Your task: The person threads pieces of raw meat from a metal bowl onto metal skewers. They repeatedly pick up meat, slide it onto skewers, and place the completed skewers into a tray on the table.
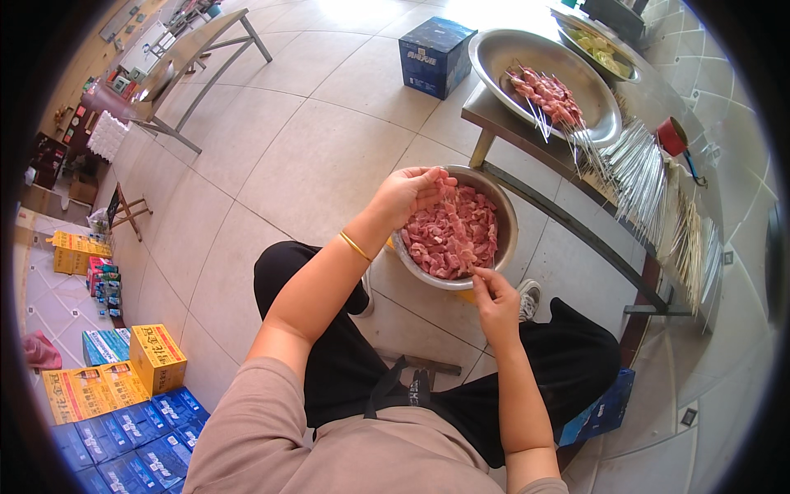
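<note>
Between my two hands, over a metal bowl (507, 238) heaped with raw cut meat (426, 244), runs a skewer lined with pieces of raw meat (457, 225). My left hand (415, 194) pinches meat at its far end, above the bowl's far left rim. The near end is held between the fingertips of my right hand (497, 302), by the bowl's near right rim. Little of the skewer's shaft shows, since the meat covers it and blends with the pile behind. The bowl sits low between my knees, with something yellow partly visible beneath.
A metal table (524, 145) to the right bears a wide basin (487, 52) with filled meat skewers (546, 96), many bare metal skewers (639, 179), wooden sticks (686, 253) and a red-sided pot (671, 136). A blue carton (435, 58) stands beyond; stacked cartons (133, 426) fill the lower left.
</note>
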A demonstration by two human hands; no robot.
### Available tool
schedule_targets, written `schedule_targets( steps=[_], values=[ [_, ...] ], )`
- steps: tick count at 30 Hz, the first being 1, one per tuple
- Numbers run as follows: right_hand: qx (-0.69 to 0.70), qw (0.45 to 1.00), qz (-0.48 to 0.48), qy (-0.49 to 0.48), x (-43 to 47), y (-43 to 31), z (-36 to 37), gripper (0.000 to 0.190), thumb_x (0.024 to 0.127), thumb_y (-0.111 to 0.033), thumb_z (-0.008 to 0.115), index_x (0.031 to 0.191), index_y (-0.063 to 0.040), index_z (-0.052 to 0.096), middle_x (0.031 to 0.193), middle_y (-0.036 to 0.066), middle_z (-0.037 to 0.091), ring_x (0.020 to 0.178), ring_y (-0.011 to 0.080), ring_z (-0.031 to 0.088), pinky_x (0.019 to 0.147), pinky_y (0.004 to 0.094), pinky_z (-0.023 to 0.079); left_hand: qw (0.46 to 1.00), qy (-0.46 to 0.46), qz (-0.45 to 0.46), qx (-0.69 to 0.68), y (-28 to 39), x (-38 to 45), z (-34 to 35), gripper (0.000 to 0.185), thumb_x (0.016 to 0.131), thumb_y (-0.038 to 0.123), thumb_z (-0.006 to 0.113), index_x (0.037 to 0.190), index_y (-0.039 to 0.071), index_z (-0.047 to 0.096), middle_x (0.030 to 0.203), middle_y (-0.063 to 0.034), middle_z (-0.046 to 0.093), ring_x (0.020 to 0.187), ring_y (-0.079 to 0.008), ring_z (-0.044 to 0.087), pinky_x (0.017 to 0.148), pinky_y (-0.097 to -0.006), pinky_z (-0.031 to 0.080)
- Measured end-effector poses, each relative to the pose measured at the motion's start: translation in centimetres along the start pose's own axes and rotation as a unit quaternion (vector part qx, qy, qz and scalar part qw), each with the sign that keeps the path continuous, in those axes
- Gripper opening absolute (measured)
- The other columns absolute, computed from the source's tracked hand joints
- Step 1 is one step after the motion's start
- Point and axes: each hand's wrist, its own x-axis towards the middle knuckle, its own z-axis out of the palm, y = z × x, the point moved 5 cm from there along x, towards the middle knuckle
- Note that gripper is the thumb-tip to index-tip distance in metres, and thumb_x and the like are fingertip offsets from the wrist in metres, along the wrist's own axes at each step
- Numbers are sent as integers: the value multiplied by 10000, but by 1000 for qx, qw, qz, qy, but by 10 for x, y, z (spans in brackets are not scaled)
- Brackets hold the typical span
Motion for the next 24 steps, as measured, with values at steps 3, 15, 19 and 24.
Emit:
schedule_targets(
  steps=[3, 15, 19, 24],
  values=[
    [10, 1000, -13, 16, -1, 1, 1, 150, 924, -54, 630, 1050, 17, 669, 708, -62, 545, 610, 10, 438, 534, 181, 333, 1000, -4, -17, -23, -4, -1, 3, 252, 970, 182, 577, 1093, -37, 593, 1120, -191, 651, 1006, -234, 657, 891, -328, 553],
    [-16, 997, -55, 44, -3, -3, 5, 154, 927, -37, 615, 1063, 12, 668, 744, -38, 574, 638, 18, 465, 561, 179, 357, 998, 18, 37, -39, -8, -6, 16, 240, 976, 170, 530, 1090, -29, 599, 1126, -186, 659, 1034, -249, 653, 915, -356, 536],
    [27, 998, -12, 53, 0, 3, 4, 154, 935, -46, 610, 1070, 5, 664, 756, -41, 572, 643, 20, 472, 560, 179, 359, 1000, -7, 14, 10, -18, -10, 25, 238, 977, 195, 552, 1065, -15, 619, 1080, -157, 676, 1001, -224, 666, 874, -342, 552],
    [62, 996, 1, 56, 1, 7, 3, 157, 945, -60, 607, 1080, 3, 655, 745, -50, 556, 634, 20, 464, 553, 177, 353, 1000, -27, 6, 13, -23, -11, 35, 245, 971, 215, 577, 1075, -1, 627, 1058, -127, 684, 983, -194, 670, 855, -334, 558]
  ],
)
